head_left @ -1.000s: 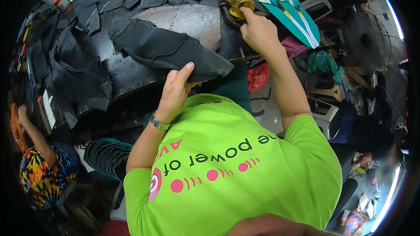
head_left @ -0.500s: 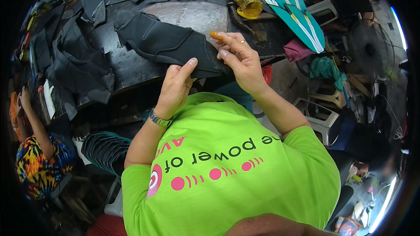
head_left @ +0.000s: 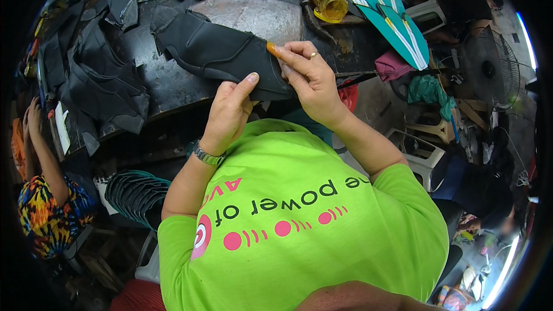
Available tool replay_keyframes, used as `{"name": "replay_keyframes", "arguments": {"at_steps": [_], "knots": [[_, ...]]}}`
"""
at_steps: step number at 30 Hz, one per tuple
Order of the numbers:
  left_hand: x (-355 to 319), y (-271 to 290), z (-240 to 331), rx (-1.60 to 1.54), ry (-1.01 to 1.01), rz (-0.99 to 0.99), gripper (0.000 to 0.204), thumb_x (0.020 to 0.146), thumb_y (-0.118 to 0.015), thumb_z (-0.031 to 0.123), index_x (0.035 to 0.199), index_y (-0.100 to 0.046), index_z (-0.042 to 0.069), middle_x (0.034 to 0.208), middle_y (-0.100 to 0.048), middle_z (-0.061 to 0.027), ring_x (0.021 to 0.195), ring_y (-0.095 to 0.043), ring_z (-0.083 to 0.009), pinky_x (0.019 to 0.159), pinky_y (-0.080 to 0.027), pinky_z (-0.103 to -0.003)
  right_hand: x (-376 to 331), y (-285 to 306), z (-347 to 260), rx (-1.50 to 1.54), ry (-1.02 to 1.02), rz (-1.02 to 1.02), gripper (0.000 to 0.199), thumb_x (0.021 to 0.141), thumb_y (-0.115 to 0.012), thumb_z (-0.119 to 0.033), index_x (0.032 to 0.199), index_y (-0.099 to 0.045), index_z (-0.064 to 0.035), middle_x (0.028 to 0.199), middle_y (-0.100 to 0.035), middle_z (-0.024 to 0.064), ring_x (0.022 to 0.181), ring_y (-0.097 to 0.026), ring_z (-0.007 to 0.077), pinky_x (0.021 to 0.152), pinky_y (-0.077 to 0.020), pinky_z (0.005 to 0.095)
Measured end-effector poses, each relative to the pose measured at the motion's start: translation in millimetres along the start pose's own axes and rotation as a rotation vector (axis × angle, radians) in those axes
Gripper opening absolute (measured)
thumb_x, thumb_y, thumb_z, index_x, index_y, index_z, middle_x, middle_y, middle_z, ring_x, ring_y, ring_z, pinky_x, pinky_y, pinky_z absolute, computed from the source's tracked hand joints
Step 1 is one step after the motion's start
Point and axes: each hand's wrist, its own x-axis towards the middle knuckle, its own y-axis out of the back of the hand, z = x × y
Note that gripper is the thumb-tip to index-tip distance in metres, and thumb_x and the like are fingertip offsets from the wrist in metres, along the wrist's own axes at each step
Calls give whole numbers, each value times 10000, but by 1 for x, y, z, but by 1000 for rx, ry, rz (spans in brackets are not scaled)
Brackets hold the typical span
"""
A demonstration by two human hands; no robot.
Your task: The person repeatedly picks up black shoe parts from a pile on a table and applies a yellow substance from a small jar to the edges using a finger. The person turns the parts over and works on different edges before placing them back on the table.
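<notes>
A black shoe upper (head_left: 222,52) with stitched seams lies slanted over the near table edge. My left hand (head_left: 230,103) grips its near side, thumb on top and the other fingers hidden beneath. At the right end of the piece, my right hand (head_left: 311,75) has its thumb and fingers closed at the edge. Its index fingertip is coated in amber, glue-like paste and touches the upper's surface near that edge. An uncapped glass jar (head_left: 330,4) with a yellow label and amber paste inside lies tilted beyond my right hand.
More black uppers (head_left: 103,80) are heaped on the dark table (head_left: 173,95) at left and along the back. Teal pieces with white stripes (head_left: 391,17) fan out at the far right. A fan (head_left: 489,69) stands right. A co-worker's arms (head_left: 43,150) show at far left.
My right hand has moved slightly left, bringing the paste-coated index fingertip down onto the upper's right edge. My left hand keeps its grip.
</notes>
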Motion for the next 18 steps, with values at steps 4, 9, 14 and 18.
{"name": "replay_keyframes", "arguments": {"at_steps": [4, 9, 14, 18], "knots": [[1, -2, 2, -63, -24, -75, 195, 1009, -575, 137, 1037, -597, -55, 1058, -673, -134, 985, -661, -172, 883, -543, -319, -1, -1, -1, -135, 120, -12, 396, 869, -567, 138, 1210, -685, -26, 1141, -560, 98, 903, -591, 156, 798, -487, 244], [2, -2, 3, -96, -46, -91, 210, 1008, -574, 139, 1038, -579, -69, 1083, -666, -156, 1014, -659, -196, 927, -536, -345, -3, -1, 3, -205, 250, 18, 399, 822, -585, 172, 1148, -707, -26, 1132, -573, 125, 882, -613, 212, 806, -513, 291], [6, 4, 5, -76, -20, -48, 226, 1031, -505, 123, 1070, -620, -67, 1083, -682, -144, 1027, -670, -217, 983, -517, -415, -4, 3, 0, -105, 230, 26, 375, 837, -581, 163, 1148, -695, -12, 1156, -558, 122, 881, -623, 183, 788, -518, 273], [7, 10, 2, -92, -28, -49, 238, 1028, -509, 120, 1081, -620, -83, 1095, -683, -167, 1029, -677, -231, 977, -523, -418, 0, 0, 0, 65, 109, 74, 402, 863, -546, 155, 1208, -665, -13, 1168, -544, 117, 858, -615, 156, 760, -516, 255]]}}
